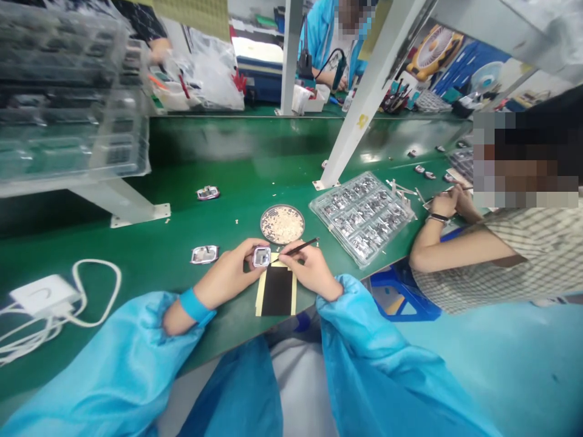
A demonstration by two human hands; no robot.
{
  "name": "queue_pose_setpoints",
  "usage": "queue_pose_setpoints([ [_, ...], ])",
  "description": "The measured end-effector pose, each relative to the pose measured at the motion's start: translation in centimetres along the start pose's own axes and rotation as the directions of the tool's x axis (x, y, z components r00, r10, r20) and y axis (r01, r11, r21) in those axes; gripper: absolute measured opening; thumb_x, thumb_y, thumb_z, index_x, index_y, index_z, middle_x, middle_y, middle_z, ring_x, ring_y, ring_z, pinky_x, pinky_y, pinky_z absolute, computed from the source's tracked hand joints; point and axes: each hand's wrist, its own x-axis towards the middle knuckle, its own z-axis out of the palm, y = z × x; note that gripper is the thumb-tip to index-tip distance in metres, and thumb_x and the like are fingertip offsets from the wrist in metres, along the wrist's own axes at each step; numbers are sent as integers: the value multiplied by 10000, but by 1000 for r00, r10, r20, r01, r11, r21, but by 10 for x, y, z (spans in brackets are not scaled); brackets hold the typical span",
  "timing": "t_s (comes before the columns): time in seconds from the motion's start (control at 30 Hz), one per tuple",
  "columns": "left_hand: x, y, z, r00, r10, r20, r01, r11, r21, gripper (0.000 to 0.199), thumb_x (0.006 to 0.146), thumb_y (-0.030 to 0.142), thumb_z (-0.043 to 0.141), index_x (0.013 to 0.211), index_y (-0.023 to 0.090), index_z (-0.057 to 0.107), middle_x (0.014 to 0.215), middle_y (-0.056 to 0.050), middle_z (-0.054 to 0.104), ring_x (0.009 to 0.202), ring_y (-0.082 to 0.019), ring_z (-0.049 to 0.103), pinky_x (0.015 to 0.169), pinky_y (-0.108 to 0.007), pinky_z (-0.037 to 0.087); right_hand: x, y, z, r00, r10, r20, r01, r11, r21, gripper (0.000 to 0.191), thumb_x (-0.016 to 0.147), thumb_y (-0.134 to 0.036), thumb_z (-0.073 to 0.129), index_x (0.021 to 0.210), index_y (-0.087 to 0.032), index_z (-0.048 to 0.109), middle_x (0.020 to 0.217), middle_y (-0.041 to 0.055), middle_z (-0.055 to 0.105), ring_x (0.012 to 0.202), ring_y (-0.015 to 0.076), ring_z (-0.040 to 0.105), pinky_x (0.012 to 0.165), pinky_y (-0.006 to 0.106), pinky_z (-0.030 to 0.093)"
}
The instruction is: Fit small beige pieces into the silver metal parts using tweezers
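My left hand (231, 268) grips a small square device housing (261, 257) between thumb and fingers, its open inner side facing up. My right hand (314, 267) is closed around a slim dark tool, apparently tweezers (301, 246), whose tip is at the housing's right edge. Beneath both hands lies a black sheet with pale yellow borders (278, 292). Just beyond them stands a round dish (282, 243) holding many tiny pale pieces. Another open housing (204, 254) rests left of my left hand, and one more (208, 192) lies farther back.
Right of the dish is a clear compartment tray (363, 261) filled with small metallic parts. A white charger with coiled cable (45, 296) lies at left, below stacked plastic trays (122, 161). A slanted white post (348, 127) rises behind. A co-worker (464, 243) sits at right; another is opposite.
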Motion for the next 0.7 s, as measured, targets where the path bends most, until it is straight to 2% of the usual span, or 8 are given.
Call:
queue_pose_setpoints([
  [0.1,-2,3,3,999,-33,-29,31,998,-59,453,844,308,665,1278,254,545,1062,-24,702,883,-212,669,729,-295,499,-1,-6,-3,998,33,-51,-24,984,179,233,840,-370,754,919,-173,658,823,31,692,721,147,665,709,268,566],
  [0.17,-3,7,8,995,-80,-56,67,979,-192,453,830,340,696,1247,234,552,1053,-36,707,904,-220,674,745,-299,510,-3,-10,-5,994,23,-107,5,967,256,242,841,-373,759,915,-176,639,832,30,687,698,138,661,702,270,569],
  [0.27,-4,15,18,984,-160,-76,116,905,-409,387,844,403,704,1146,196,576,974,-51,723,870,-216,686,742,-293,523,-7,-13,-7,977,-47,-206,101,960,262,213,864,-350,744,916,-182,624,900,45,682,755,148,673,729,288,575],
  [0.33,-4,18,24,979,-186,-84,128,883,-452,333,863,414,690,1088,186,597,910,-48,727,818,-202,686,720,-279,521,-10,-13,-7,962,-117,-247,174,960,220,170,886,-321,723,927,-189,623,925,55,677,833,171,680,764,312,579],
  [0.4,-5,18,28,978,-187,-91,128,885,-447,297,877,398,679,1077,186,616,898,-44,732,803,-190,684,707,-261,514,-12,-12,-7,947,-215,-240,255,955,150,107,902,-270,703,938,-194,636,931,62,683,898,190,681,819,347,576],
  [0.5,-5,14,31,980,-180,-86,123,885,-450,275,897,379,658,1098,194,632,916,-39,737,814,-177,682,694,-237,505,-12,-13,-6,924,-347,-159,356,934,30,56,899,-187,691,946,-199,663,934,67,706,923,200,685,870,383,566],
  [0.7,-3,8,32,978,-185,-98,127,898,-422,283,902,380,644,1118,197,638,899,-36,737,753,-163,659,644,-225,489,-11,-15,-5,900,-431,-73,422,900,-108,79,907,-151,672,963,-207,679,947,63,729,936,192,693,867,373,575],
])
